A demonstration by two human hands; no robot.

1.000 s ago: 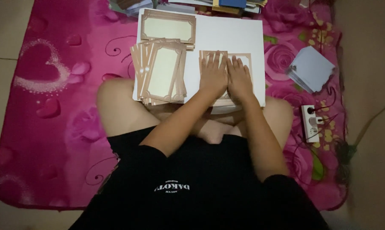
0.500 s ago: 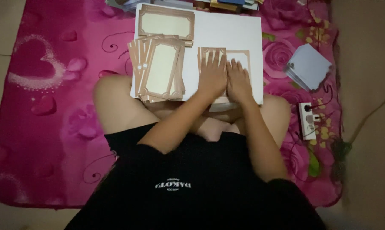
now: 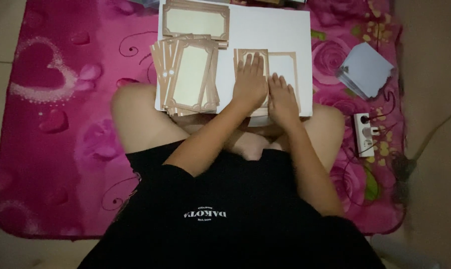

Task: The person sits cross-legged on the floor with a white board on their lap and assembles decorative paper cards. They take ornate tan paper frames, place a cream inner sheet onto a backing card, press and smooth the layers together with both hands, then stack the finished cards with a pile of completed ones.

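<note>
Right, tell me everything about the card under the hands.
The brown-bordered cream paper card lies flat on the white rectangular board, opened into two panels side by side. The left hand presses palm-down on its left panel, the right hand on its right panel's lower part. Its near edge is hidden by the hands.

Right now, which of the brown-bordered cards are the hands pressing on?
The one at the right of the white board: the card under the left hand and right hand. The fanned stack and the top card lie untouched.

Card mostly hidden under left hand; top stack cropped.
</note>
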